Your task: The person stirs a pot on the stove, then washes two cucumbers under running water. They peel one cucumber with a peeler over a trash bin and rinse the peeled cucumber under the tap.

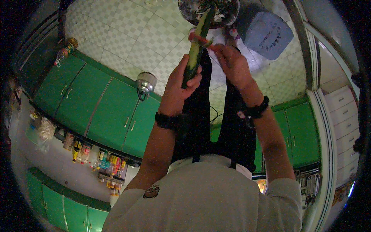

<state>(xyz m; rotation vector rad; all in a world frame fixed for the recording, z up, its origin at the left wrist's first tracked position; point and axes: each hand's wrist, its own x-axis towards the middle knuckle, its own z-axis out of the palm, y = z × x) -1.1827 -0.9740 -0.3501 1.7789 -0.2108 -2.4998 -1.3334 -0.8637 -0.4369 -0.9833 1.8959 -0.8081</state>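
Observation:
A long cucumber (196, 53) is gripped near its lower end by my left hand (180, 79). Pale green strips without skin run along it, beside dark green skin. In my right hand (232, 62) is the handle of a red peeler (200, 39), whose head lies across the cucumber's upper half. A bit of green peel hangs at the peeler. Past the cucumber's far tip stands a round bin (188, 16) with dark and pale scraps in it; the tip overlaps its opening in the view.
A grey-blue plastic lid or panel (269, 36) bearing writing is at the right of the bin. A metal kettle (145, 82) stands on the tiled floor (127, 37) by green cabinets (107, 116). Bottles (85, 152) line the counter at left. A thin cable (216, 114) lies between my legs.

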